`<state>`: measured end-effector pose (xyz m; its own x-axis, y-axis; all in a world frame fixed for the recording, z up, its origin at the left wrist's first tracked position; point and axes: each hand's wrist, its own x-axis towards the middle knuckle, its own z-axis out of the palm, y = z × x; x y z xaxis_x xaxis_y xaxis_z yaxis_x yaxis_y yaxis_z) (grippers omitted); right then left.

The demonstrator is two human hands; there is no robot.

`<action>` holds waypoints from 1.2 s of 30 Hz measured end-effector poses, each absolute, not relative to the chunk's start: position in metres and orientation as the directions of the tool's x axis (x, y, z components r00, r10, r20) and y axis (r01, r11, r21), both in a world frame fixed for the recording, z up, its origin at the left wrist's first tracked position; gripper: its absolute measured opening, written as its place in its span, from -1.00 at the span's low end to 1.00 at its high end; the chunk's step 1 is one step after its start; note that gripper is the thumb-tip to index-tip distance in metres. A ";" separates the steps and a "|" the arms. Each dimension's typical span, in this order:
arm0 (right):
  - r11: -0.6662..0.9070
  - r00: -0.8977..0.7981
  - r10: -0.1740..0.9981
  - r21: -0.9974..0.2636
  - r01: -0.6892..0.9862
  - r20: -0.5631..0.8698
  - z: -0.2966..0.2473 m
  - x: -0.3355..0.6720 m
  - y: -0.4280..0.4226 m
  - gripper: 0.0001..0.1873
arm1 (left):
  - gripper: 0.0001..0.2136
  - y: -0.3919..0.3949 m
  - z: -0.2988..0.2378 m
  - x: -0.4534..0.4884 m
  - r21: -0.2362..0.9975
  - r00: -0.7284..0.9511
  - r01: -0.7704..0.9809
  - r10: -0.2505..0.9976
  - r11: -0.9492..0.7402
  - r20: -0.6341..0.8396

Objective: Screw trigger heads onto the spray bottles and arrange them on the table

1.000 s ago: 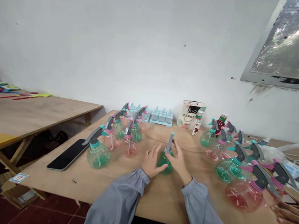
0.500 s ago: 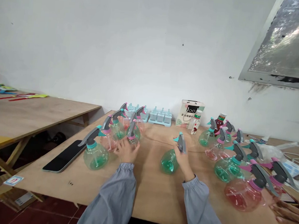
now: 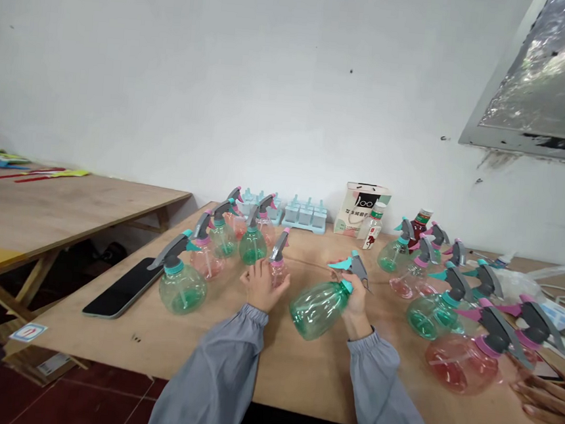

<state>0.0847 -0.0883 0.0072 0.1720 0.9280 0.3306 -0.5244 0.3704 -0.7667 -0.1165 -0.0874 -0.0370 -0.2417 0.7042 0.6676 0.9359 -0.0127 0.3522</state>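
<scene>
Two bottles in play at once, one to each hand! The right hand [image 3: 356, 303] is clamped round the neck of a green spray bottle [image 3: 317, 313], tipped well over, base pointing left, above the middle of the table [image 3: 230, 359]; whether its underside touches the wood I can't tell from here. Over on the left, the left hand [image 3: 262, 285] has fingers and thumb closed about the body of a small pink spray bottle [image 3: 278, 272], which looks upright, just inside the left-hand group.

And that group runs back from the near green bottle [image 3: 182, 290], beside the phone [image 3: 122, 289] by the table's left edge, towards the ice moulds [image 3: 304, 215] at the far edge. A second group fills the right side, a big pink bottle [image 3: 461, 367] nearest us.

The step in hand, I'd judge, is handling this pair together. The next move looks to call for a firm right grip at the neck while that bottle leans, and a steady left hand, clear of its neighbours.
</scene>
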 end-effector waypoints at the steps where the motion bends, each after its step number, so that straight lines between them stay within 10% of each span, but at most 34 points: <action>1: 0.356 0.158 0.933 -0.768 -0.532 0.323 0.008 0.084 -0.089 -0.75 | -0.49 -0.087 -0.037 -0.117 0.352 -0.241 0.936 0.704 -0.012 0.668; 36: 0.439 0.312 0.890 -0.806 -0.397 0.331 0.009 0.095 -0.091 -0.86 | -0.52 -0.088 -0.037 -0.116 0.374 -0.239 0.927 0.716 -0.033 0.656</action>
